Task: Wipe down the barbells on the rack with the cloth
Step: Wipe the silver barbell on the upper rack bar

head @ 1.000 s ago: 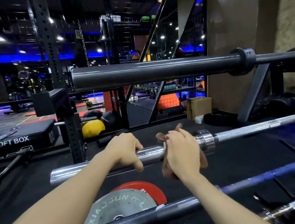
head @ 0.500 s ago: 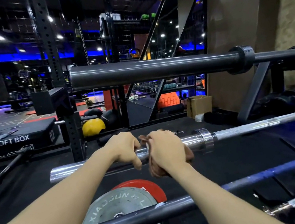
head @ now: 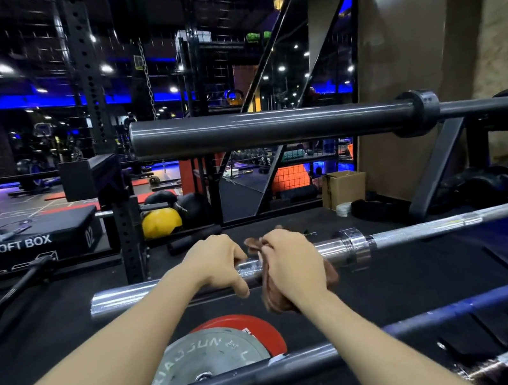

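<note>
A: Lying level, the chrome barbell (head: 420, 230), long axis running left to right, sleeve end pointing left, thin shaft passing off to the right?

B: Yes. Gripping its sleeve, the left hand (head: 215, 262), fingers curled over the top. Just right of it, the right hand (head: 293, 264) wrapping the brown cloth (head: 328, 275) around the same sleeve, left of the collar.

A: Around that bar?

B: Above and behind it, hanging parallel, a dark grey barbell (head: 268, 124). Nearer than it, crossing under both forearms, a dark bar (head: 244, 383) turning blue to the right. Below, lying flat on the black floor, a grey plate (head: 206, 358) overlapping a red plate (head: 261, 325).

A: Any containers?

B: Beyond the chrome barbell, standing by the wall, a cardboard box (head: 344, 187); contents hidden
</note>
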`<action>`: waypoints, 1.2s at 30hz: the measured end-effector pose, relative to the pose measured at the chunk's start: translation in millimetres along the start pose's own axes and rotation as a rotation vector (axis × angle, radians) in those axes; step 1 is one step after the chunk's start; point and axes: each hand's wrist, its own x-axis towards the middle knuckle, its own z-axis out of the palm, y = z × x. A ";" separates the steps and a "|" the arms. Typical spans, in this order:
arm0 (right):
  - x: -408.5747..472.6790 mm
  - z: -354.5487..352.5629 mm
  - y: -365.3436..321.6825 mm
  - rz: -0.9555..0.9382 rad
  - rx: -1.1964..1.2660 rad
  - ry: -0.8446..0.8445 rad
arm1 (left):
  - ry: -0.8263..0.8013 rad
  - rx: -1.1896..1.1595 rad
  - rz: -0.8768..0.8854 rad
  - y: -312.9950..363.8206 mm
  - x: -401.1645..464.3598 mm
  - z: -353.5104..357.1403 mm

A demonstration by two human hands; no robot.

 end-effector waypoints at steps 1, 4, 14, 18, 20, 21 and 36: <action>0.9 -3.1 0.0 -0.025 0.026 -0.027 | 0.001 0.000 -0.007 0.1 -1.2 -0.6; 3.7 -17.8 29.3 0.010 0.109 -0.082 | 0.017 -0.019 -0.009 0.1 -4.1 -0.4; -2.8 10.4 -13.1 -0.005 0.048 0.040 | 0.109 -0.064 0.011 -4.2 -17.0 20.9; 3.0 -1.5 3.4 0.020 0.188 -0.049 | 0.337 -0.153 -0.092 -21.3 -47.9 16.6; 3.8 -9.4 31.6 0.126 0.129 0.040 | 0.588 -0.181 -0.242 -36.8 -72.5 15.6; 3.0 -10.9 43.4 0.174 0.091 0.085 | 0.675 -0.175 -0.335 -45.2 -83.6 17.3; -17.2 44.6 -112.0 -0.133 0.175 -0.051 | 0.620 -0.675 -0.889 -78.8 -118.3 19.3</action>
